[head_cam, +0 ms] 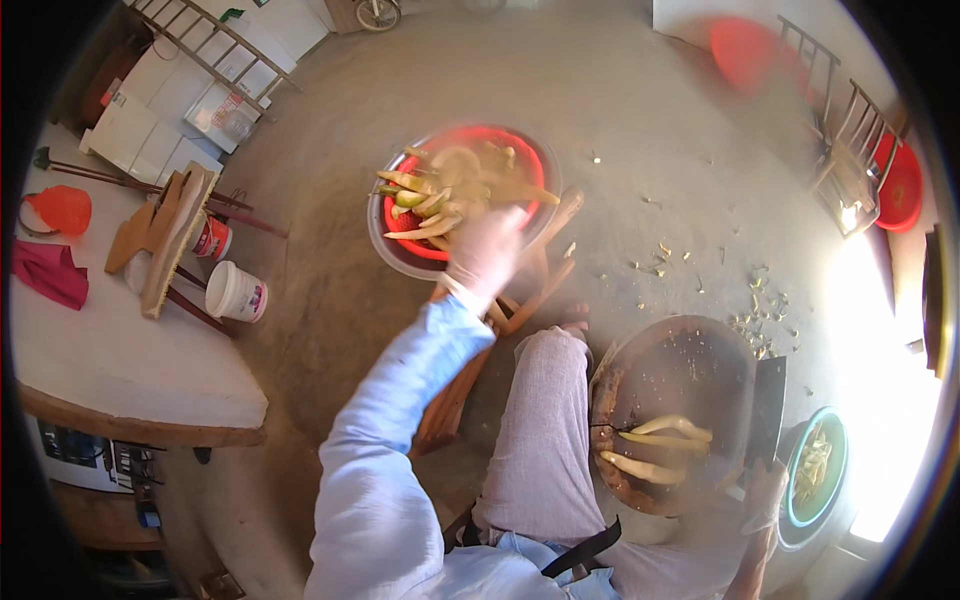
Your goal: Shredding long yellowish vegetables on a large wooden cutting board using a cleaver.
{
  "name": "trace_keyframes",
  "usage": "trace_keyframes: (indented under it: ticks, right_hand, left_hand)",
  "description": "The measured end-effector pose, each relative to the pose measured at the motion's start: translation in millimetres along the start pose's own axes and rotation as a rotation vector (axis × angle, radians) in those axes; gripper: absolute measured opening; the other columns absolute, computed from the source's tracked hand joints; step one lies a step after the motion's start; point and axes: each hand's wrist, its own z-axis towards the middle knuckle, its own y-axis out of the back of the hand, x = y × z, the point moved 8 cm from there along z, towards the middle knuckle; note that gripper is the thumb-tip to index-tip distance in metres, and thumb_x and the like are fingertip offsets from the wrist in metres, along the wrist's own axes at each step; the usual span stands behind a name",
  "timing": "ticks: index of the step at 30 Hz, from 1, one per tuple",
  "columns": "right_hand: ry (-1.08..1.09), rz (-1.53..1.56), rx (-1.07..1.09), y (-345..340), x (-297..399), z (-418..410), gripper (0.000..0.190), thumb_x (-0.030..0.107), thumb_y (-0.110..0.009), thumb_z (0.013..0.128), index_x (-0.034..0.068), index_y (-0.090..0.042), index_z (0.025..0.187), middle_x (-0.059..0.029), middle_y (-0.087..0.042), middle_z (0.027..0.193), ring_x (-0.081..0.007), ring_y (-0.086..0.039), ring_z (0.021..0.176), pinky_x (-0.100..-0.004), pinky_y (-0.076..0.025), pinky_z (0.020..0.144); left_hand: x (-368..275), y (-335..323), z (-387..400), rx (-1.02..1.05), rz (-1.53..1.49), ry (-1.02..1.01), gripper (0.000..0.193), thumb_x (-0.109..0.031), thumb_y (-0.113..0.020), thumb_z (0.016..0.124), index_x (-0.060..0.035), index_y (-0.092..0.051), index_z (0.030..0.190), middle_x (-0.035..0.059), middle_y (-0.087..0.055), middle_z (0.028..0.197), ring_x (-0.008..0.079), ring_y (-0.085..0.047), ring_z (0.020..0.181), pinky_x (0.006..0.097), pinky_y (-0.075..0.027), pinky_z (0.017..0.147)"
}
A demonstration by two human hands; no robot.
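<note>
My left hand [487, 251], in a thin pale glove and blurred, reaches to the near edge of a red plastic basket [420, 251] heaped with long yellow-green peppers [427, 199]; its fingers cannot be made out. The basket sits inside a metal basin [379, 240]. My right hand [763, 487], also gloved, holds a cleaver [770, 409] upright by its handle, at the right edge of a round wooden chopping block [615, 375]. Several long yellow peppers [649, 469] lie on the block's near part.
A teal-rimmed basin [841, 450] with pale cut pieces stands right of my right hand. Stem scraps [757, 300] are scattered on the floor beyond the block. A wooden stool [457, 405] is by my left arm; a white bucket [236, 291] stands at left.
</note>
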Motion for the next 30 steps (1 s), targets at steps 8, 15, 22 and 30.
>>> trace_keyframes:
  ticks: [8,15,22,30]
  right_hand:
    - [-0.06,0.046,0.049,-18,-1,-3,0.018,0.011,-0.057,0.09,-0.004,-0.065,0.094,-0.0047,-0.051,0.053,-0.0125,-0.047,0.04,-0.0318,-0.034,0.035]
    - [-0.181,0.13,0.086,-19,0,-7,0.014,0.008,-0.058,0.091,-0.003,-0.065,0.096,-0.0031,-0.053,0.057,-0.0112,-0.047,0.039,-0.0299,-0.034,0.033]
    - [-0.187,0.123,0.089,-17,17,-12,0.014,0.009,-0.056,0.092,-0.002,-0.064,0.093,-0.0021,-0.052,0.056,-0.0103,-0.045,0.038,-0.0289,-0.033,0.033]
    - [-0.139,0.109,0.082,-17,21,-13,0.016,0.011,-0.055,0.091,-0.003,-0.062,0.086,-0.0025,-0.05,0.052,-0.0108,-0.047,0.037,-0.0293,-0.034,0.032]
  left_hand:
    - [179,20,47,0.023,0.596,0.159,0.043,-0.011,-0.058,0.082,-0.0161,-0.061,0.125,0.0051,-0.063,0.123,0.0288,-0.053,0.117,0.0474,-0.043,0.096]
    - [165,22,70,0.085,0.622,0.088,0.027,-0.018,-0.064,0.081,-0.0137,-0.066,0.108,0.0113,-0.066,0.102,0.0306,-0.058,0.103,0.0444,-0.047,0.091]
    - [206,14,126,0.113,0.561,0.332,0.025,-0.025,-0.056,0.091,-0.0093,-0.067,0.107,0.018,-0.069,0.102,0.0358,-0.065,0.097,0.0465,-0.052,0.085]
    - [176,74,119,-0.2,0.549,0.064,0.042,-0.01,-0.06,0.086,-0.0218,-0.061,0.127,0.0064,-0.068,0.109,0.0313,-0.064,0.098,0.0459,-0.047,0.086]
